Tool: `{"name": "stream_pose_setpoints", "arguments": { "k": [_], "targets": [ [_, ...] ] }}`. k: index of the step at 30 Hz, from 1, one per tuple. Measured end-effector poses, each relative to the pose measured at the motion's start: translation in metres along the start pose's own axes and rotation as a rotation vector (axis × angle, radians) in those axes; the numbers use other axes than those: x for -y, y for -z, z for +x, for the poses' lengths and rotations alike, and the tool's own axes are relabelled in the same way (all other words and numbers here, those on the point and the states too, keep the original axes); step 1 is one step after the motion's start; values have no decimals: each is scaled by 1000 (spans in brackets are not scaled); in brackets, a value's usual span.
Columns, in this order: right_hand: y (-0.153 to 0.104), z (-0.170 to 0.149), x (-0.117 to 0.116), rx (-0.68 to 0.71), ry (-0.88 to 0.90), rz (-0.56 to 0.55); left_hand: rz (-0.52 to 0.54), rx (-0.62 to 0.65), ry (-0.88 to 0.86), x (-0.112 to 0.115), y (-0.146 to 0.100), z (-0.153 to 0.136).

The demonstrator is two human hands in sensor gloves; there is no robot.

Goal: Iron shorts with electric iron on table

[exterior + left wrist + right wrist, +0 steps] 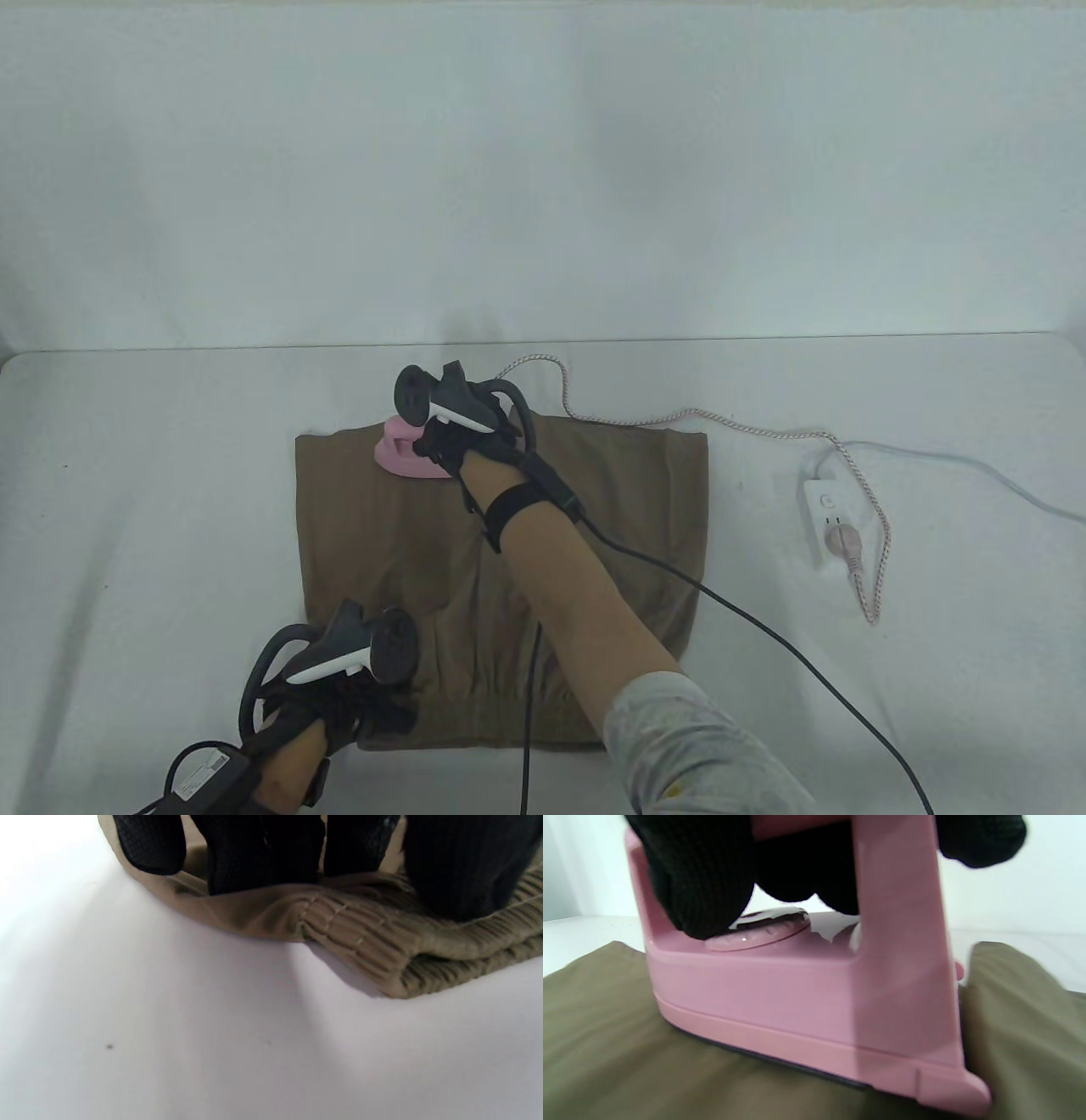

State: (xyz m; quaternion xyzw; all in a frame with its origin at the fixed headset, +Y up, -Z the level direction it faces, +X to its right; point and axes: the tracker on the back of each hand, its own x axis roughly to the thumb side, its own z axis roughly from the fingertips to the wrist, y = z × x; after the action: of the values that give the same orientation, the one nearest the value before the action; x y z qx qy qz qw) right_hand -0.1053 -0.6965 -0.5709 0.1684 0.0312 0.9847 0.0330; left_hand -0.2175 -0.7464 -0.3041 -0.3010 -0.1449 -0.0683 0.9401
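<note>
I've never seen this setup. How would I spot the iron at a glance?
Find the brown shorts spread flat in the middle of the white table. At their far edge, left of centre, the right hand grips a small iron sitting on the fabric. It is the only pink block there, with a braided cord running to the white power strip on the right.

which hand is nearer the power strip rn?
Right. The right hand grips the pink iron at the far edge of the shorts, left of the power strip. The left hand presses the waistband corner, farther left and nearer the person.
</note>
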Motion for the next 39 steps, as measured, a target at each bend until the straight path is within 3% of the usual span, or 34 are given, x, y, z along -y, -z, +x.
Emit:
{"name": "stream_pose_setpoints", "arguments": {
  "k": [9,16,25,39],
  "targets": [
    [-19,-56,4,-91,0,-13,-9,1,9,-1,1,1],
    [-20,-55,2,-82,15,-20,-11,2,9,-2,1,1],
    [-15,-14,-4,4,40,-18,-12,3,9,-2,2,1],
    [-22,86,-18,199,80,17,-11,2,9,-2,2,1]
  ]
}}
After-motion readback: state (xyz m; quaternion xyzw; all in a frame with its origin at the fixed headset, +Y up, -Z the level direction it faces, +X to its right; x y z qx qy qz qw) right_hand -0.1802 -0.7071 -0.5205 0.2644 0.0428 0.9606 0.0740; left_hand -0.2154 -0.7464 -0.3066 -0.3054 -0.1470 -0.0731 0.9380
